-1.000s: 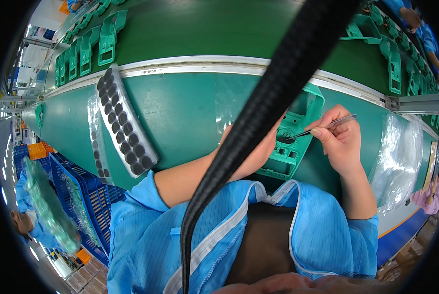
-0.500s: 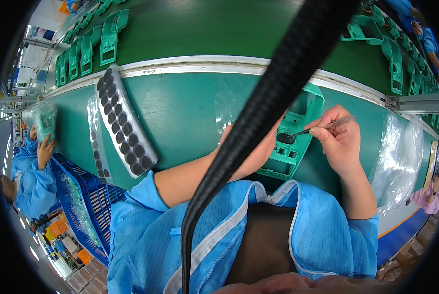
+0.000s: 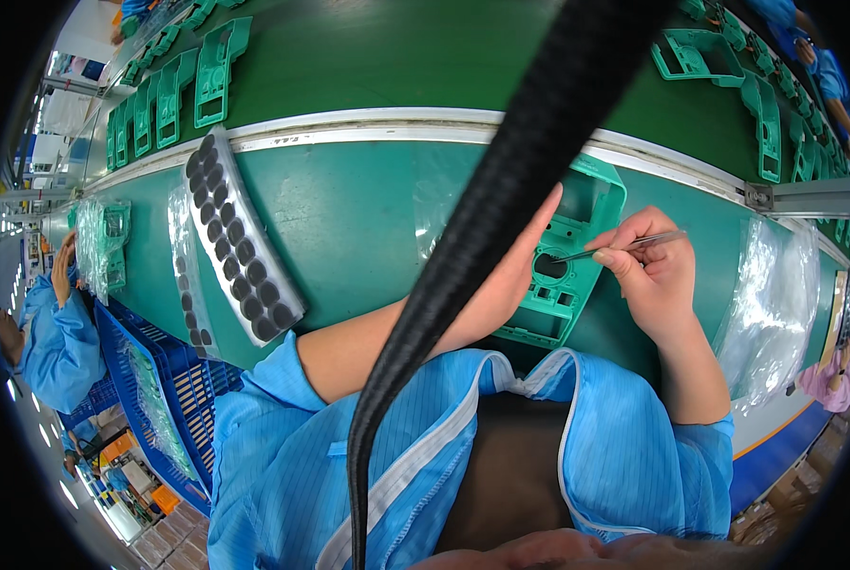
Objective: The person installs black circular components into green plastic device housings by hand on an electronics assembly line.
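Note:
A green plastic housing lies in front of me, with a dark oval pad inside a round recess. My left hand is against the housing's left side and appears to grip its edge; one finger stretches upward, while a black strap hides the others. In my right hand, thumb and fingers pinch metal tweezers, their tips touching or just above the dark pad. To the left, a backing sheet carries rows of black oval pads, beside a narrower clear strip with fewer pads.
The black strap crosses the view diagonally. Clear plastic bags lie at right. Beyond a metal rail, the green belt carries more housings. A blue crate and a co-worker are at left.
A finger of my left hand now shows stretched upward past the strap. The tweezers shift only slightly. At far left, the co-worker's bagged green part has moved lower and onto the table edge.

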Action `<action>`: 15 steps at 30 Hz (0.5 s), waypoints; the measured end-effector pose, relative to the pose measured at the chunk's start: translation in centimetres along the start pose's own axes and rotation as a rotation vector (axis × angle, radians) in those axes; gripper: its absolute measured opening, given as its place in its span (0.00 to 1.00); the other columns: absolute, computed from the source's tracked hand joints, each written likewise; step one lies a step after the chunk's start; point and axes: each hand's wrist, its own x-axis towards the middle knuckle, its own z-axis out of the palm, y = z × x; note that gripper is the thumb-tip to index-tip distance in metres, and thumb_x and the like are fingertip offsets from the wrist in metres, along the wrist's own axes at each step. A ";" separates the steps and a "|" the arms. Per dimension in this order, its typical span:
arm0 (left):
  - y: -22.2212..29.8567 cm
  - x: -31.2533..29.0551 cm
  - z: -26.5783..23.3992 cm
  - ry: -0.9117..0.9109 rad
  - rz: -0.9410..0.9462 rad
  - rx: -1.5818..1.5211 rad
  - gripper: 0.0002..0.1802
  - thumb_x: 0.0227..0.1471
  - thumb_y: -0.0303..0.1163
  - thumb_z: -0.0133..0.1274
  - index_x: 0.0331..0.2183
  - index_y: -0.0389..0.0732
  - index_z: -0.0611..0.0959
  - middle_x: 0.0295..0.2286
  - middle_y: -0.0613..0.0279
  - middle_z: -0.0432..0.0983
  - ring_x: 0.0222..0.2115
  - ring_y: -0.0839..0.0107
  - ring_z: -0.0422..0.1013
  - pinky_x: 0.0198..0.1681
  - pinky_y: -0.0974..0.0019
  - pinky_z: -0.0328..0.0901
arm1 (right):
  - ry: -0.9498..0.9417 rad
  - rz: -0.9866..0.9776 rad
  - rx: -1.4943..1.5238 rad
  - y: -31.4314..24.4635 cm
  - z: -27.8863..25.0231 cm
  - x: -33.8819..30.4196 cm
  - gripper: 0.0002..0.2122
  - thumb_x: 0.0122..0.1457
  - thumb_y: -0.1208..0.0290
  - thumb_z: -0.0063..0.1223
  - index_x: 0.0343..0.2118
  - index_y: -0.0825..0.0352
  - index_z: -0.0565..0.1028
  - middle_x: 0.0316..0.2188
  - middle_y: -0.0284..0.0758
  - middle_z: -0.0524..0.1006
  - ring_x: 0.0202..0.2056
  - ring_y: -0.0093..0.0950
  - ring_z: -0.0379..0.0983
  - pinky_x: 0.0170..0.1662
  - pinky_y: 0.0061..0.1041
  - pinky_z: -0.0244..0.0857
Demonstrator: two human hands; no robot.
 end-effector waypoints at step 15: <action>-0.2 0.0 0.1 -0.014 -0.012 -0.010 0.41 0.41 0.21 0.50 0.58 0.38 0.55 0.13 0.58 0.69 0.13 0.61 0.68 0.17 0.61 0.63 | -0.005 0.045 0.219 -0.3 -1.1 -0.1 0.07 0.52 0.81 0.54 0.27 0.68 0.67 0.26 0.39 0.77 0.26 0.18 0.71 0.28 0.14 0.65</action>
